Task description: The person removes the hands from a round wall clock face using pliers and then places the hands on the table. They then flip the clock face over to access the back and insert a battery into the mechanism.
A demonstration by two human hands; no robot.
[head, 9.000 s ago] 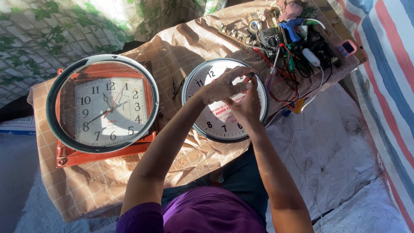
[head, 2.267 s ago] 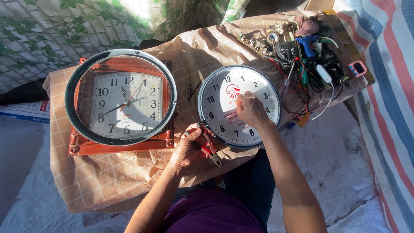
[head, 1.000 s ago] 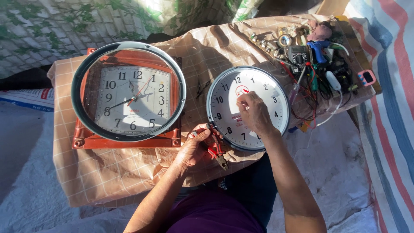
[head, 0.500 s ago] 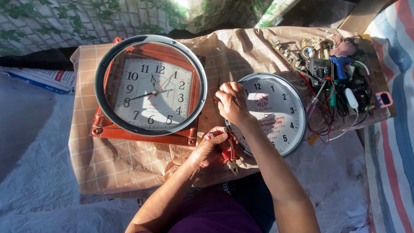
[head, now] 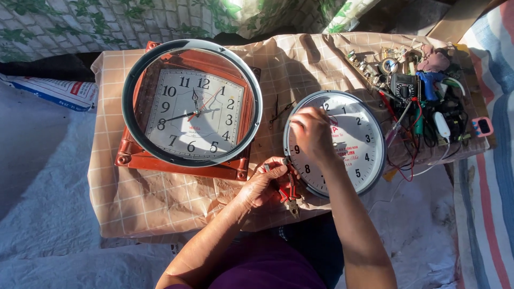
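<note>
A round white-faced clock [head: 350,143] with a silver rim lies on the low table. My right hand [head: 311,134] rests on its face near the left side, fingers bent down onto the dial; whether it pinches something is hidden. My left hand [head: 267,181] sits just below the clock's left edge, closed around red-handled pliers [head: 288,194] whose jaws point downward. Loose black clock hands [head: 278,109] lie on the cloth between the two clocks.
A bigger clock [head: 191,101] with a red-brown square frame and a round rim fills the table's left half. Tools, a multimeter [head: 404,86] and tangled wires crowd the right end. A tan checked cloth [head: 144,198] covers the table. A striped fabric [head: 490,182] lies to the right.
The view has shifted, so everything sits further right. My right hand moved from the smaller clock's centre toward its left side. My left hand picked up the pliers and keeps them.
</note>
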